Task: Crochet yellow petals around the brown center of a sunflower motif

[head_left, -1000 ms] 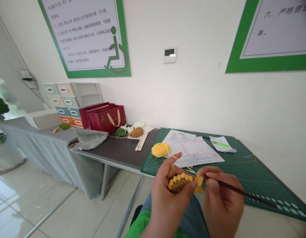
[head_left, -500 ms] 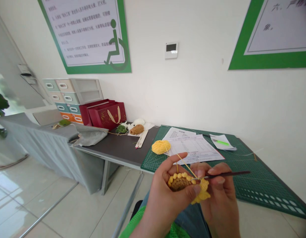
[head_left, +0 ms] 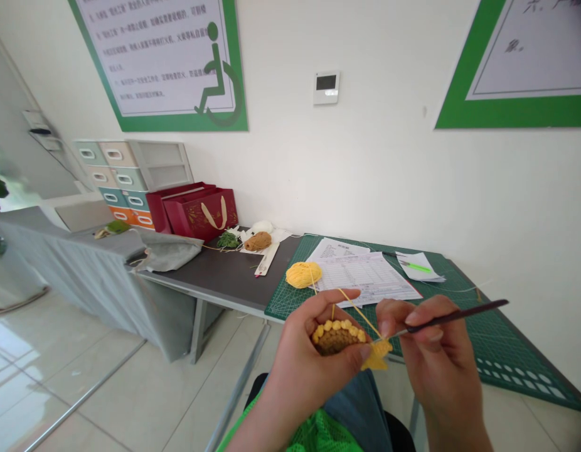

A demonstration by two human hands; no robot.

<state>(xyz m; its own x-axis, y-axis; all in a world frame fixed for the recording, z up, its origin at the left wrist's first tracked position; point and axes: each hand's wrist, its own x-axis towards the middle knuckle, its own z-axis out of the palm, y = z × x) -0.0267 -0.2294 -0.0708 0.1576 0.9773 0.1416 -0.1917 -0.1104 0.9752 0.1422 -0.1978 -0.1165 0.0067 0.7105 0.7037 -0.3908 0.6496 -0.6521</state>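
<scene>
Gripped in both hands, head view: left hand (head_left: 314, 351) pinched a brown-and-yellow crochet piece (head_left: 337, 339) between thumb and fingers, right hand (head_left: 438, 345) closed on the dark handle of a crochet hook (head_left: 460, 316). Piece sat at 5 o'clock from picture centre, above the lap; right hand at its 3 o'clock. Left fingers mostly hidden behind the piece, brown part's lower edge covered by the thumb. Hook tip hard to make out at the yellow stitches; couldn't tell whether right fingertips touched them. Yellow strand (head_left: 361, 314) ran from the left index finger down to the stitches.

From the piece: yellow yarn ball (head_left: 303, 275) at 11 o'clock on the green cutting mat (head_left: 464, 307); printed sheets (head_left: 370, 274) at 1, text too small to read; green marker (head_left: 417, 267) at 2; brown yarn (head_left: 258, 241) past the ball, between 10 and 11. Both wall posters (head_left: 184, 122) (head_left: 453, 116) cut off up top.
</scene>
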